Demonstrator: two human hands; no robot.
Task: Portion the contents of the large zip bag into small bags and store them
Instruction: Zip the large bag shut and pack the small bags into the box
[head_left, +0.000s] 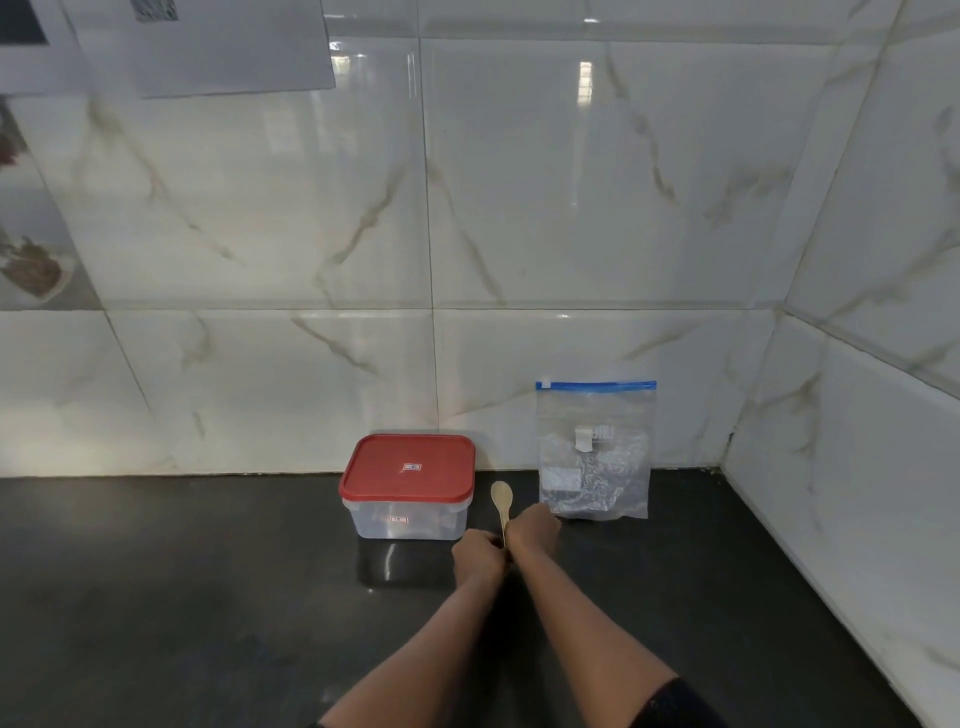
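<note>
Arms: two bare forearms reach forward from the bottom edge and converge over the dark, glossy counter (208, 571). A dark sleeve (670, 701) covers the right upper arm.
Left hand (478, 558): back facing up, fingers curled inward, right beside the handle end of a pale wooden spoon (502, 498). Whether it grips the handle cannot be told.
Right hand (535, 526): stretched a little farther, back up, fingers bent down out of sight near the bag's lower left corner. Its grip cannot be told.
Spoon position: between the hands, bowl towards the wall.
Bag: a large clear plastic zip bag (595, 452) with a blue closure strip stands on the counter against the white marble-veined tiled wall (519, 208), just right of the spoon.
Box: a clear rectangular plastic box (408, 522) with its red lid on sits left of the spoon, near the wall.
</note>
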